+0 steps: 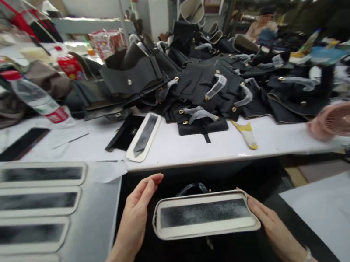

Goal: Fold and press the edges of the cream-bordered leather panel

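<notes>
Head view shows a flat cream-edged panel (204,215) with a dark grey middle, held level in front of the person's body, lower than the edge of the white table (198,151). The left hand (138,214) is at the left end of the panel, with the fingers straight and mostly together, the palm against the edge; it supports more than it grips. The right hand (269,222) is under the right end, fingers together below the rim, the thumb hidden, so whether it pinches cannot be told. A thin dark loop (192,188) shows just behind the top edge of the panel.

On the left, a row of similar panels (35,210) lies on a grey board. One more panel (144,136) lies on the table, near a pile of black bag parts (207,86) with gold studs. A water bottle (39,99), a phone (21,144) and a pink fan (349,119) are further away.

The risk, as a judgement: because the left hand is open, the panel can tilt and slide off to that side. The dark middle looks powdery or sticky, so a finger on it might leave a mark.
</notes>
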Demonstrator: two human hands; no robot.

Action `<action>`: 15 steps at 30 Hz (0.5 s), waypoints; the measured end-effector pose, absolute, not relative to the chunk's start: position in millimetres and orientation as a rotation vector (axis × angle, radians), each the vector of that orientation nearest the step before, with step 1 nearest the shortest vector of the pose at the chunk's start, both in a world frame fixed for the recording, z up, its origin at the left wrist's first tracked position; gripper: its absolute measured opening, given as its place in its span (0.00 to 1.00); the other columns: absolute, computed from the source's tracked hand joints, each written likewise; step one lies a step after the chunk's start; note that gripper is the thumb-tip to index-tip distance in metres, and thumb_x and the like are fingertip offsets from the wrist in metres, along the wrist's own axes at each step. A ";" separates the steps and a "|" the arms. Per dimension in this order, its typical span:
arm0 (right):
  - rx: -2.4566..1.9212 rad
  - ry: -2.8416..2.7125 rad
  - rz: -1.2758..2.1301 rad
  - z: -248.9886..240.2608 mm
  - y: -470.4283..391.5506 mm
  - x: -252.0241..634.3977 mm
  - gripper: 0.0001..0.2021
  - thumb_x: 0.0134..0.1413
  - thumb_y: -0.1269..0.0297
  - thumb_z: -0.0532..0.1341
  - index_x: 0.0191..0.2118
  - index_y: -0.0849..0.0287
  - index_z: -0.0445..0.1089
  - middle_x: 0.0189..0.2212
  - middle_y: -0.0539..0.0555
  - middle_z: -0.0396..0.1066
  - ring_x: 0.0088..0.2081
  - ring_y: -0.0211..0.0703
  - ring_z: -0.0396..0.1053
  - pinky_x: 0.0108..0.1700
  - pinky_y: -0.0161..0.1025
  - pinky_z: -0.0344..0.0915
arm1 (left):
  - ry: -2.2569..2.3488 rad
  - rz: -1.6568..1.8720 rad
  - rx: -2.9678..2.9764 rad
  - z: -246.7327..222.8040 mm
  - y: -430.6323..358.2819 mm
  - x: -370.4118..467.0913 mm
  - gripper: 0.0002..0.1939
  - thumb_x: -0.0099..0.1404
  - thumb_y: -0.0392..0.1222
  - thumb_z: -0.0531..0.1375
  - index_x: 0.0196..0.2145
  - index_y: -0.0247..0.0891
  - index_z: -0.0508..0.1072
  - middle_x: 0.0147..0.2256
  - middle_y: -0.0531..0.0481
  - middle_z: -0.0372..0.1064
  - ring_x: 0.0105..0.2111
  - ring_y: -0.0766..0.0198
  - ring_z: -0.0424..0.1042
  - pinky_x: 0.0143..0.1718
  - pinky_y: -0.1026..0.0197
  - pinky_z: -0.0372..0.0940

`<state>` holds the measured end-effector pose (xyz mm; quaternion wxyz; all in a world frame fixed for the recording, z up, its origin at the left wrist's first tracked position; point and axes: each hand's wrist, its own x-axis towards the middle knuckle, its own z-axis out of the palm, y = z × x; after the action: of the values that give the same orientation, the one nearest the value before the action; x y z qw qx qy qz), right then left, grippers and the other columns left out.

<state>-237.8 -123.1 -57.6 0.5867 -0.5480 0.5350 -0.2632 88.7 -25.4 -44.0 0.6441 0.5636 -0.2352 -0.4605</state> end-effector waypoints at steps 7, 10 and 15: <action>-1.352 1.438 -0.558 -72.5 -134.1 -241.3 0.40 0.46 0.33 0.63 0.60 0.53 0.66 0.60 0.51 0.65 0.63 0.50 0.57 0.66 0.38 0.46 | -0.102 -1.224 1.166 -104.3 27.3 64.2 0.27 0.64 0.61 0.57 0.52 0.41 0.74 0.57 0.44 0.66 0.60 0.50 0.61 0.56 0.51 0.57; -1.360 1.460 -0.591 -67.3 -130.5 -234.2 0.42 0.44 0.33 0.62 0.60 0.58 0.66 0.59 0.53 0.66 0.63 0.53 0.58 0.65 0.39 0.52 | -0.086 -1.312 1.109 -113.3 27.7 51.9 0.28 0.64 0.64 0.55 0.54 0.46 0.72 0.57 0.47 0.67 0.59 0.50 0.61 0.52 0.52 0.57; -1.594 1.520 -0.540 -64.7 -137.5 -245.8 0.35 0.49 0.36 0.58 0.55 0.57 0.72 0.55 0.55 0.70 0.59 0.55 0.64 0.58 0.40 0.65 | -0.087 -1.472 1.092 -123.2 27.5 44.5 0.36 0.61 0.72 0.51 0.56 0.47 0.70 0.57 0.45 0.67 0.58 0.47 0.60 0.51 0.50 0.56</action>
<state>-245.8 -137.5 -64.7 0.4233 -0.6367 0.6073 -0.2157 44.5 27.5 -123.2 0.6079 0.4725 -0.0375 -0.6370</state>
